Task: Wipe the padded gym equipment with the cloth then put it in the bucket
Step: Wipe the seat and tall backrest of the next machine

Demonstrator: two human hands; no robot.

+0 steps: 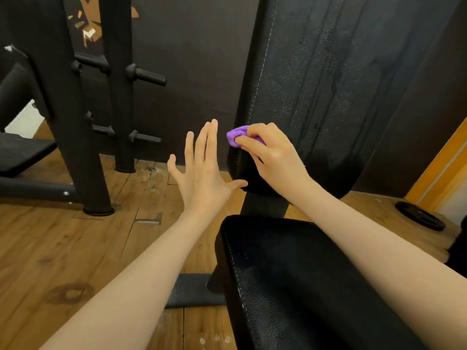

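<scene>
A black padded backrest [328, 79] rises upright ahead, with wet streaks down its face. Below it the black padded seat [290, 274] runs toward me. My right hand [273, 155] grips a small bunched purple cloth [236, 135] and holds it against the backrest's lower left edge, by the white stitching. My left hand [202, 170] hovers just left of the backrest with its fingers straight and spread, holding nothing. No bucket shows in this view.
A black steel rack [75, 117] with several pegs stands on the wooden floor [75, 248] at the left, beside another bench [22, 150]. A black weight plate [420, 215] lies on the floor at the right, near an orange wall strip [439, 168].
</scene>
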